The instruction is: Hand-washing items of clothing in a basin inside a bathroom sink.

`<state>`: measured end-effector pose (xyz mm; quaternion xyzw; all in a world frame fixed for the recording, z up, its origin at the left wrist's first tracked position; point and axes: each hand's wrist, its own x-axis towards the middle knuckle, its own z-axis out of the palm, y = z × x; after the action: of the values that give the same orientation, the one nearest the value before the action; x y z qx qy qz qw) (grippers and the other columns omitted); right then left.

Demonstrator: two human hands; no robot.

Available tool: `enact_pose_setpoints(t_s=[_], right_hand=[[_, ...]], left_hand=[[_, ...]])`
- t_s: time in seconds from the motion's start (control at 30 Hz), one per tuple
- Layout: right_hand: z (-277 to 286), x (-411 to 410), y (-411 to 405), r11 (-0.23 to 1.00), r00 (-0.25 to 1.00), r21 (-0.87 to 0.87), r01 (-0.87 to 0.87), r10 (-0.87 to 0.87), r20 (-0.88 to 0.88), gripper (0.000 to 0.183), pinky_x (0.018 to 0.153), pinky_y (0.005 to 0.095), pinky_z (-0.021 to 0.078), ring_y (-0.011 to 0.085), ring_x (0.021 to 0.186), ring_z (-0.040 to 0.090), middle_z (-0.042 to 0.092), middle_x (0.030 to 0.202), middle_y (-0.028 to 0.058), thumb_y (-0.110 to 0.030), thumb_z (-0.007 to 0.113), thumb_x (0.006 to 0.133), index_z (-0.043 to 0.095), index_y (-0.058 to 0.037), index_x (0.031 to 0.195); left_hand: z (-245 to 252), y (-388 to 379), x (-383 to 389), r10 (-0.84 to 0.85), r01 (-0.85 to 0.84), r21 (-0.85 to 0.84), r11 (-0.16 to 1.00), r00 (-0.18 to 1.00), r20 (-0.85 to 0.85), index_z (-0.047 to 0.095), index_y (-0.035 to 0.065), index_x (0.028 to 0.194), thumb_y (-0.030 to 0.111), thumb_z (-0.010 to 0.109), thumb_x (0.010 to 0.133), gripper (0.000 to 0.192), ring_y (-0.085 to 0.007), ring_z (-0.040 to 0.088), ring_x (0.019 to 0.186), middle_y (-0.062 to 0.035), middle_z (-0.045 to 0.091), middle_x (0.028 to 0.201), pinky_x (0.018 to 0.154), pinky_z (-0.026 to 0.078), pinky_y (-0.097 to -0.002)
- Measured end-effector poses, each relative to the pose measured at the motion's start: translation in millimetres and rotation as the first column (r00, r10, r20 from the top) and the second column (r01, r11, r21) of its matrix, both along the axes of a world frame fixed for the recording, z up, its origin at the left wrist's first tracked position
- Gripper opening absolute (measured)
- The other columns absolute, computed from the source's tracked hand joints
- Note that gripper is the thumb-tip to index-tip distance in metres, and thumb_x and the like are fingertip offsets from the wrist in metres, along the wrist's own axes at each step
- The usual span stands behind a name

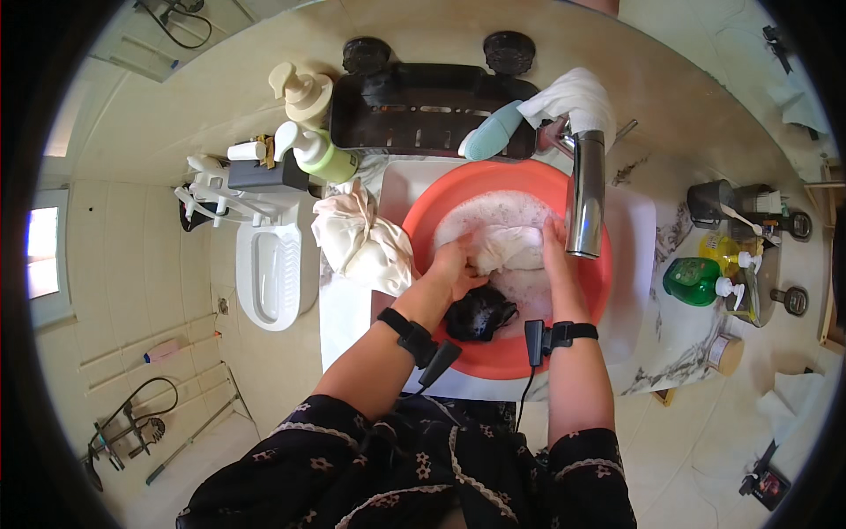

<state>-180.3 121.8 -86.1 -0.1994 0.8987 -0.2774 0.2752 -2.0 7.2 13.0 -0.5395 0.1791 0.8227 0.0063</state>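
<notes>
A red plastic basin (423, 218) of sudsy water sits in the white sink (631, 278). In the suds, a wet white cloth (505, 248) lies between my two hands. My left hand (457, 268) holds the cloth's left end, its fingers partly hidden by the fabric and foam. At the cloth's right end is my right hand (556, 248), thumb side near it and the other fingers hidden; its grip cannot be made out. A soaked black cloth (481, 314) floats just below my left hand, near the basin's front.
The chrome faucet (585, 198) overhangs the basin's right side, with a white cloth on top. A knotted cream fabric bundle (363, 238) rests left of the basin. Behind are a black rack (429, 139), a light blue brush (494, 131) and pump bottles (324, 155). A green soap bottle (691, 281) lies right.
</notes>
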Motion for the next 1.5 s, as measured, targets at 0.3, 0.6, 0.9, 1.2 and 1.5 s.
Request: enact_pose_setpoints(t_s=[0.3,0.6,0.9,1.2,1.5], right_hand=[[120,156,-62,0.746,0.882,-0.477,-0.465,0.340,-0.327,0.023,0.070,0.0425,0.0457,0.0337,0.078,0.057,0.060,0.085,0.0122,-0.024,0.068,0.078,0.060,-0.0064,0.090],[134,99,-63,0.956,0.951,0.140,-0.256,0.275,-0.140,0.032,0.072,0.0429,0.0471,0.0351,0.080,0.061,0.064,0.090,0.0167,-0.038,0.054,0.084,0.063,-0.0080,0.088],[-4,48,-1,0.949,0.849,0.046,-0.311,0.300,-0.434,0.031,0.082,0.0338,0.0458,0.0263,0.095,0.060,0.063,0.101,0.0125,-0.031,0.061,0.083,0.061,-0.0099,0.106],[151,177,-51,0.750,0.904,-0.510,-0.422,0.303,-0.301,0.022,0.070,0.0421,0.0467,0.0331,0.079,0.057,0.060,0.083,0.0120,-0.024,0.067,0.076,0.057,-0.0078,0.088],[134,126,-34,0.947,0.998,-0.320,-0.015,0.032,0.049,0.034,0.068,0.0420,0.0469,0.0355,0.078,0.060,0.063,0.078,0.0160,-0.039,0.052,0.086,0.060,-0.0050,0.086]], left_hand=[[-53,-1,30,0.453,-0.243,0.456,0.856,0.778,-0.436,0.051,0.0113,0.112,0.053,0.026,0.092,0.053,-0.0345,0.046,0.113,-0.0126,0.051,0.121,0.097,0.033,-0.0496],[-32,20,17,0.124,-0.095,0.109,0.990,0.946,-0.298,0.057,0.0087,0.104,0.037,0.031,0.094,0.040,-0.0258,0.063,0.079,-0.0081,0.064,0.096,0.069,0.052,-0.0391],[-2,8,14,0.199,-0.182,0.221,0.958,0.978,-0.057,0.035,0.0078,0.134,0.047,0.037,0.091,0.058,-0.0360,0.035,0.124,-0.0150,0.037,0.136,0.103,0.023,-0.0554],[-24,67,-2,0.591,-0.657,0.672,0.342,-0.406,-0.697,0.054,0.0084,0.102,0.044,0.033,0.093,0.042,-0.0323,0.054,0.104,-0.0153,0.057,0.111,0.094,0.040,-0.0448],[35,13,41,0.290,-0.271,0.103,0.957,0.881,-0.375,0.057,0.0068,0.099,0.026,0.043,0.093,0.024,-0.0270,0.062,0.081,-0.0114,0.063,0.091,0.075,0.051,-0.0391]])
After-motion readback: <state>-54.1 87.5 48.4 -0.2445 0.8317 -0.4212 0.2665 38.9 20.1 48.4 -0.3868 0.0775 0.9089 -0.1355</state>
